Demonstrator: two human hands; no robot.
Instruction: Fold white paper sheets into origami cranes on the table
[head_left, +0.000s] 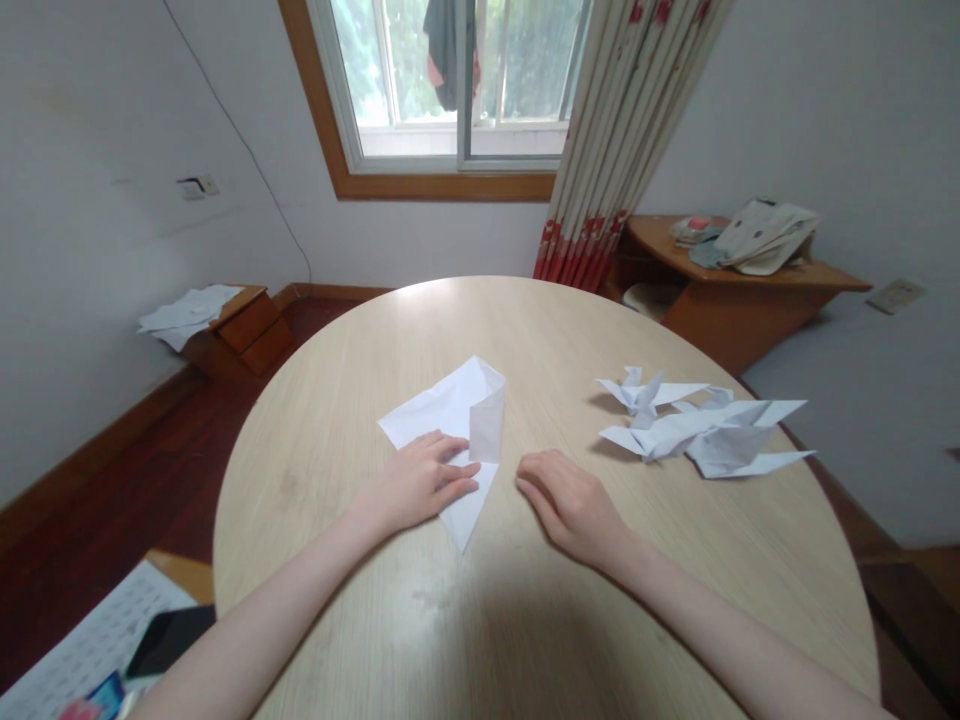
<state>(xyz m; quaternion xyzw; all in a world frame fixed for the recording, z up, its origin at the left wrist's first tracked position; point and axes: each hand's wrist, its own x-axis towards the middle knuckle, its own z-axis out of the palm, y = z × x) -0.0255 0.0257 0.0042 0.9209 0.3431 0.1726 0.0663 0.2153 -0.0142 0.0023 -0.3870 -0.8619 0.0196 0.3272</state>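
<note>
A partly folded sheet of white paper [439,402] lies on the round wooden table [352,400], with one flap raised at its right side and a point toward me. My left hand [427,480] rests flat on the paper's lower left part, its fingers apart and pressing on it. Just right of the paper, my right hand [570,500] rests on the table with its fingers curled together; nothing shows in them. Several folded white paper birds [660,430] sit together at the table's right side.
Beyond the table are a window [457,90] and a patterned curtain [622,120]. A wooden desk [750,300] with a cloth bag [772,235] stands at the right. Papers [187,312] lie on a small cabinet at the left; a dark phone [169,638] is at the lower left.
</note>
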